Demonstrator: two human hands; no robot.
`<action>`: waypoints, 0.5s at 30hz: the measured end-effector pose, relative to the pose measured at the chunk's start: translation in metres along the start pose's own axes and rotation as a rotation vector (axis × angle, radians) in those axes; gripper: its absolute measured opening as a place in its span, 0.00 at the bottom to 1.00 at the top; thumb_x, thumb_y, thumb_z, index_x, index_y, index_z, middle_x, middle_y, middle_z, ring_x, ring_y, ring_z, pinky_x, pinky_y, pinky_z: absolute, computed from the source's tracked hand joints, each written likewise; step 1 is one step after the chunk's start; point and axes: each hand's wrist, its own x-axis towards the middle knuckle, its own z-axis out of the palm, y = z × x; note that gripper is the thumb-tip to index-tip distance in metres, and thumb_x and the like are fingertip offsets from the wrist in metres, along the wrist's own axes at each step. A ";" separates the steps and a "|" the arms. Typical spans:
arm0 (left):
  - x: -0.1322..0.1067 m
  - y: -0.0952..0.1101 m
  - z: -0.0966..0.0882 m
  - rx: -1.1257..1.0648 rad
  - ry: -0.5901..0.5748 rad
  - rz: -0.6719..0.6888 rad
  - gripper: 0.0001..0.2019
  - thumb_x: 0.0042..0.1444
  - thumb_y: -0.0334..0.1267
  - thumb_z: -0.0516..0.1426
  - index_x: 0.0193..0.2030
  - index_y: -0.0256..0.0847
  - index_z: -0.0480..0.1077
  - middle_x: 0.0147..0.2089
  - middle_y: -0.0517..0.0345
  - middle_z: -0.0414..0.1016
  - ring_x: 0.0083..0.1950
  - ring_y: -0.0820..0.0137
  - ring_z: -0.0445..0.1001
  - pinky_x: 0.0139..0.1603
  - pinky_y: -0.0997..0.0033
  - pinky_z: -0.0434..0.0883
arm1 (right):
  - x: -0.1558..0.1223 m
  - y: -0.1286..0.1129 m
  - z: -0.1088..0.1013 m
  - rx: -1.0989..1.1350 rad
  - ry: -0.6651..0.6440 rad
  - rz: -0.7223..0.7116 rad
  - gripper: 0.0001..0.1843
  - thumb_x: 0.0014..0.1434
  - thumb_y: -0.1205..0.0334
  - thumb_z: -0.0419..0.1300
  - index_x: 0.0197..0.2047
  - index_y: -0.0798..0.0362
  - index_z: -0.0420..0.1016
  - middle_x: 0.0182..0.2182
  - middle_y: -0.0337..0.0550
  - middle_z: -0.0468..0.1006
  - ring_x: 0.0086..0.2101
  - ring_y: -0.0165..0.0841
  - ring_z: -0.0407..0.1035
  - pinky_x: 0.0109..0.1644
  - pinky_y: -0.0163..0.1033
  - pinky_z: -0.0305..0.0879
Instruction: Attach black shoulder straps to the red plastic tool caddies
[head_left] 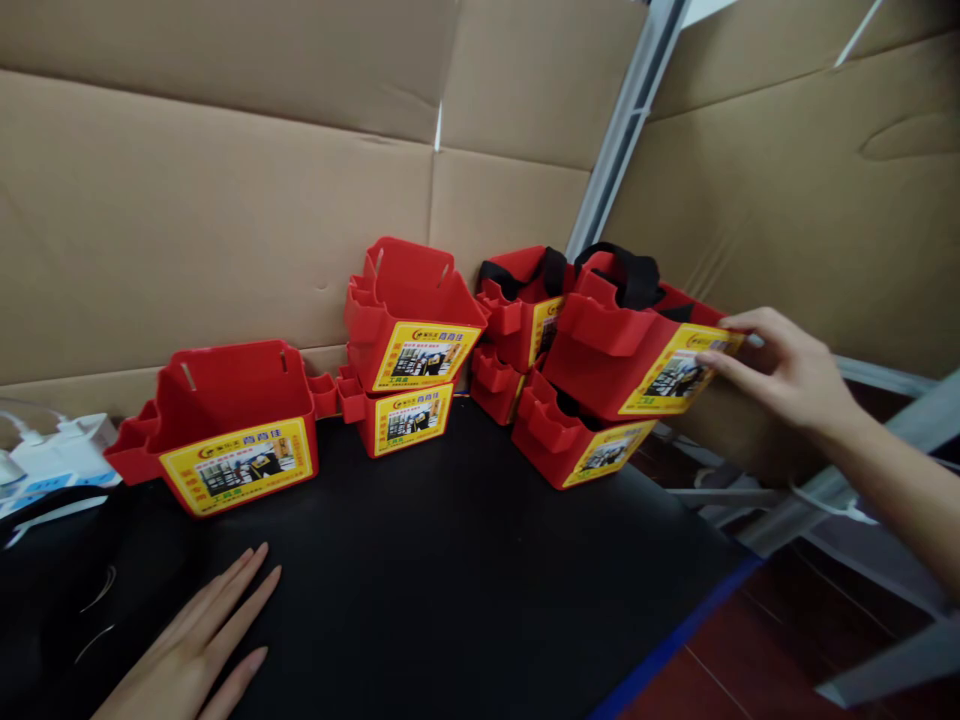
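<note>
Several red plastic tool boxes with yellow labels stand on a black mat [450,580]. My right hand [780,372] grips the right corner of a tilted red box with a black strap [637,350], which rests on another red box [577,440]. My left hand [199,640] lies flat and open on the mat, near a single red box [225,430] at the left. Two stacked boxes [409,350] sit in the middle. Another strapped pair [521,310] stands behind.
Brown cardboard walls [187,200] close off the back and right. White chargers and cables [45,460] lie at the far left. The mat's blue edge [675,640] drops to a dark red floor with grey metal frame bars [862,500] at the right.
</note>
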 end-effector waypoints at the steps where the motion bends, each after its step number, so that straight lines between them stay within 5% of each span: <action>1: 0.001 0.001 0.000 0.006 -0.002 -0.002 0.33 0.59 0.48 0.52 0.69 0.52 0.44 0.71 0.59 0.47 0.67 0.56 0.56 0.61 0.54 0.66 | 0.000 0.001 0.001 -0.005 -0.002 -0.022 0.23 0.49 0.47 0.61 0.38 0.60 0.71 0.36 0.48 0.71 0.35 0.27 0.65 0.40 0.35 0.62; 9: 0.002 0.002 0.001 0.100 -0.009 0.042 0.33 0.61 0.48 0.50 0.70 0.51 0.41 0.71 0.58 0.45 0.68 0.59 0.54 0.59 0.55 0.68 | -0.011 0.013 0.014 0.058 -0.086 -0.146 0.20 0.53 0.51 0.62 0.41 0.59 0.70 0.37 0.51 0.72 0.35 0.29 0.67 0.41 0.35 0.64; 15: 0.000 0.001 0.002 0.110 -0.040 0.042 0.32 0.62 0.48 0.49 0.70 0.51 0.40 0.72 0.58 0.43 0.69 0.60 0.52 0.59 0.56 0.67 | -0.009 0.005 0.015 -0.035 -0.024 -0.303 0.19 0.58 0.54 0.58 0.48 0.60 0.70 0.49 0.63 0.70 0.53 0.39 0.63 0.56 0.43 0.58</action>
